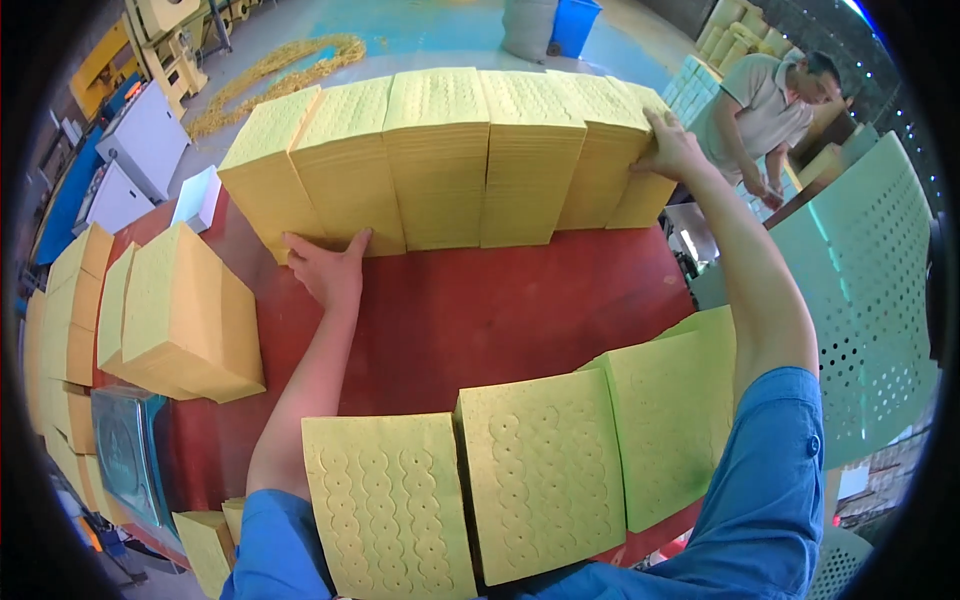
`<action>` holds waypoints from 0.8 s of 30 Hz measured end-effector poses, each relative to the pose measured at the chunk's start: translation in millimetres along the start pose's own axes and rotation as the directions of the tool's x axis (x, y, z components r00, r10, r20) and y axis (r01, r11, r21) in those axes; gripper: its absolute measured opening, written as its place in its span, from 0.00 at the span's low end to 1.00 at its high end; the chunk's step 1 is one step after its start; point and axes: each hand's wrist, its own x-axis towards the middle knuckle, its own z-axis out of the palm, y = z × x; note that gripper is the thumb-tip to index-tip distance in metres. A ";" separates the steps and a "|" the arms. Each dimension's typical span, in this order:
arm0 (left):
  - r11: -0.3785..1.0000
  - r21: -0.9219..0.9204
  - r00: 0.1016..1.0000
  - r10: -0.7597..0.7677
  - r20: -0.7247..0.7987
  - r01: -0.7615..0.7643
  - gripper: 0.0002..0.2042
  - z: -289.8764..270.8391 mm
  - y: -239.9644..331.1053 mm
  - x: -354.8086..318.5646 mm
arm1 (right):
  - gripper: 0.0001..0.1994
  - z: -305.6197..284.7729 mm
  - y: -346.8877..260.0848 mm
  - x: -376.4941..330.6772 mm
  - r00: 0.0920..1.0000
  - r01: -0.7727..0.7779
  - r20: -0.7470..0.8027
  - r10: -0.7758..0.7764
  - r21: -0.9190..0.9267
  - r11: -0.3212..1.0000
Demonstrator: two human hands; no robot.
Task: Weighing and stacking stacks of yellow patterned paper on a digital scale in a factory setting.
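Observation:
A row of several tall stacks of yellow paper sheets (437, 185) stands side by side across the far part of the red table (480, 320). Their top faces carry a pressed wavy pattern. My left hand (328, 272) touches the lower front of the row near its left end, thumb and fingers spread apart. At the opposite end, my right hand (672, 150) rests against the outer side and top corner of the last stack, its fingers spread. Close to my body are more yellow stacks (545, 475), with rows of scalloped marks and small holes on their faces.
Further yellow stacks (190, 310) stand on the left, beside a dark, clear-topped device (130, 450) and a white block (197, 198). A green perforated chair back (870, 300) rises at right. Another person (765, 110) works beyond it. Yellow scraps (290, 80) lie on the floor near a blue bin (574, 28).

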 end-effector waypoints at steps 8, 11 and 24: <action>0.999 0.044 0.999 0.005 -0.037 -0.004 0.62 12.0 12.2 9.9 | 0.58 14.3 10.0 26.9 1.000 0.013 -0.008 -0.013 0.046 0.999; 0.996 0.080 0.999 -0.031 -0.045 0.034 0.63 0.5 2.0 17.7 | 0.57 11.9 -9.1 29.9 0.999 0.026 0.034 -0.029 0.103 0.994; 0.733 -0.204 0.759 0.605 -0.242 -0.649 0.25 -256.1 -30.7 14.9 | 0.45 -38.4 23.8 14.0 0.903 0.307 -0.340 -0.264 0.081 0.948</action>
